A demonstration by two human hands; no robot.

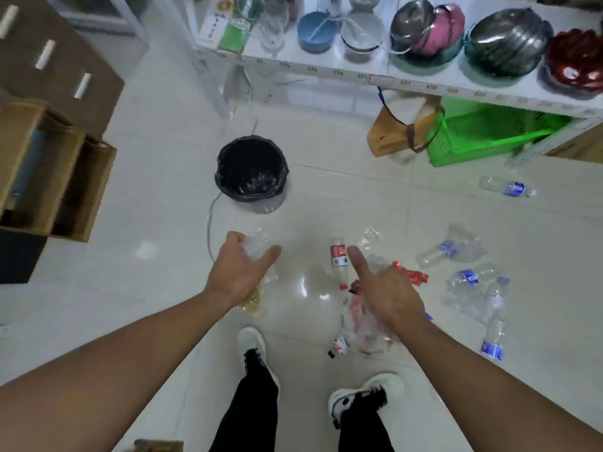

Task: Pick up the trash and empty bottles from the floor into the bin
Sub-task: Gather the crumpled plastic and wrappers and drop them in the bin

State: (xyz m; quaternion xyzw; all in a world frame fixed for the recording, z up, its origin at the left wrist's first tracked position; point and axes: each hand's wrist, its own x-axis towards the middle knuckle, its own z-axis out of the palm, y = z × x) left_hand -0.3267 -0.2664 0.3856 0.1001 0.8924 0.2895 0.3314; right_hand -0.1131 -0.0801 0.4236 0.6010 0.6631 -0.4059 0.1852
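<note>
Holding crumpled clear plastic in both hands, we stand over the litter in the head view. Our left hand (239,275) curls its fingers (272,252) round a crushed clear plastic bottle (257,244), with a wrapper of yellowish contents (256,300) hanging below the palm. Our right hand (388,295) grips a wad of crumpled clear plastic and red wrapper (362,324); its thumb (357,259) points forward, and how the other fingers lie under the wad we cannot tell.

The bin (251,172), lined with a black bag, stands on the floor ahead of the left hand, well apart from both. A red-labelled bottle (338,256) lies on the floor just beside the right thumb. Further right lie several blue-labelled bottles (470,278), one crushed bottle (440,252), and a lone bottle (507,187) near a green basket (489,132).

We judge all of this to be light, thin-walled and springy: the bottles should dent under a squeeze and may slip, so the ribbed middle or the neck offers the surest hold. Loose film is best bunched in the fist.
</note>
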